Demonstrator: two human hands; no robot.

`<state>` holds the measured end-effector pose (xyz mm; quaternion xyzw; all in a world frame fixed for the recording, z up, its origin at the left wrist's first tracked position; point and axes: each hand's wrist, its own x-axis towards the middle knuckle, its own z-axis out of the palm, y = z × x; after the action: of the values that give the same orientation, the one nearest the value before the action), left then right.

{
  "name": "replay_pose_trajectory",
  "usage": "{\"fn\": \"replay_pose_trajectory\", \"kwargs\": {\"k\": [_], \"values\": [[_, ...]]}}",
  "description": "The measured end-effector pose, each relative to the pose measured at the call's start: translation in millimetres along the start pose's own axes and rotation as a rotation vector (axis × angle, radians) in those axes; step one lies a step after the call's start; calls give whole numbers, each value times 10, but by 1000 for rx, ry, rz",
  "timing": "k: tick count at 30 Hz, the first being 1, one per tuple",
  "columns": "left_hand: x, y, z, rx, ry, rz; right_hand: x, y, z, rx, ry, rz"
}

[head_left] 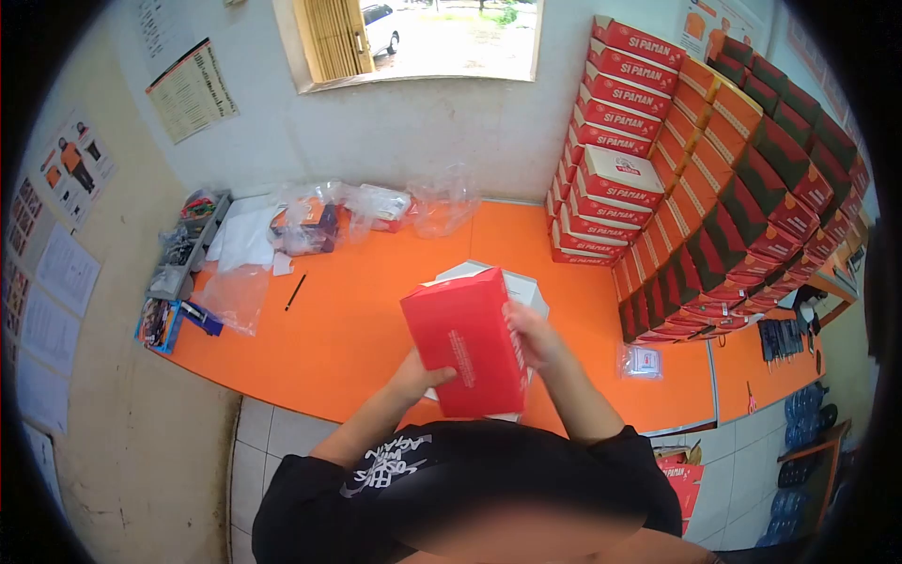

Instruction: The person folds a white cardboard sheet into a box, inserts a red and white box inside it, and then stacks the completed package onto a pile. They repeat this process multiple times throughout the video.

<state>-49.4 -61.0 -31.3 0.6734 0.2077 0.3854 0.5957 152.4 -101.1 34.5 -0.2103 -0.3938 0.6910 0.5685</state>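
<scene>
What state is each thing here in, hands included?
Left hand: gripping the red box
Right hand: against the box's right side
Red box: tilted, in both hands
Boxes at right: stacked
Clear plastic bag: crumpled
Dark pen-like stick: lying on the orange table
Grey tray: holding small items

So the box (470, 352) is solid red with small pale print on its broad face — and the tabletop (366, 320) is loud orange. Stacked cartons (615, 230) at the right are red with white lettering, the topmost one whitish above. Shirt's (470, 461) black with white letters, pen's (296, 292) black — floor (282, 430) is pale tile with darker grid lines.
</scene>
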Motion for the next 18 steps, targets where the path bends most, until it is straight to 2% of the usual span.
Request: {"fn": "replay_pose_trajectory", "kwargs": {"k": [1, 2, 3, 5, 6, 8, 9, 11, 12, 13, 15, 16, 18], "values": [[0, 157, 57, -336, 5, -174, -55, 117, -21, 185, 69, 33], [5, 226, 114, -675, 15, -350, -115, 198, -80, 191, 234, 50], [40, 165, 148, -682, 9, -358, -136, 187, -188, 190, 246, 50], [161, 40, 224, -431, 79, -239, -143, 32, -383, -101, 252, 30], [219, 7, 255, -435, 53, -244, -175, -39, -446, -103, 273, 14], [349, -1, 302, -92, -77, -205, -247, -264, -433, -937, 179, -92], [417, -88, 364, -87, -111, -208, -275, -411, -417, -934, 211, -107], [529, -337, 570, 201, -117, -207, -262, -805, -376, -1333, 187, -226], [540, -288, 757, 108, -12, -262, -233, -1032, -368, -1517, 245, -469], [553, -488, 832, 141, -62, -334, -183, -1239, -421, -1687, 300, -719], [489, -1191, 904, 579, -257, -359, -9, -1622, -744, -1909, 584, -986], [422, -1227, 1004, 586, -259, -362, 99, -1805, -900, -2009, 689, -986], [376, -1229, 1253, 1095, -378, -629, 334, -2081, -1396, -2191, 925, -910]]}}
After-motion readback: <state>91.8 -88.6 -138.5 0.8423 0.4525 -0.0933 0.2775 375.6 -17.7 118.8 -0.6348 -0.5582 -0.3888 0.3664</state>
